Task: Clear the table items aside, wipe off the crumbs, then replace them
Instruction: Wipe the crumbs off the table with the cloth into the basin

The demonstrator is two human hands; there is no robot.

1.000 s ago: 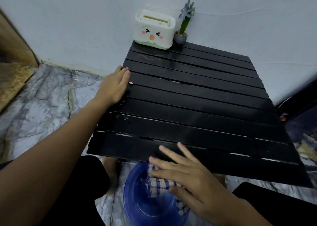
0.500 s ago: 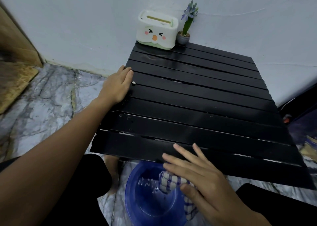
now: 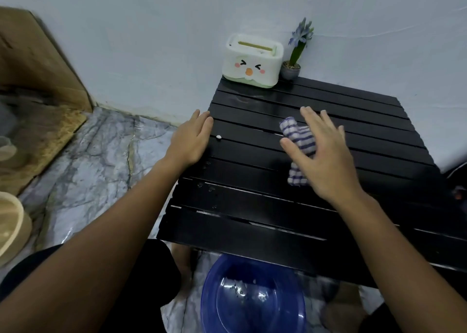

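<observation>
The right hand (image 3: 326,155) lies flat and spread on the striped cloth (image 3: 298,145), fingers extended, pressing it to the slats rather than clenching it. A second ago this hand and cloth were down at six o'clock over the blue basin (image 3: 252,299); now they sit near the middle of the black slatted table (image 3: 227,221), toward one o'clock from the basin, which is left with only droplets and specks inside. That reads as the cloth coming back for another wiping pass. The left hand (image 3: 189,140) has not shifted: open, palm down, bracing the table's nine o'clock edge, holding nothing. Just beside its fingertips a white crumb (image 3: 218,137) remains, so wiping looks unfinished. The tissue box (image 3: 252,60) and small potted plant (image 3: 294,62) stand at the twelve o'clock edge against the wall.
</observation>
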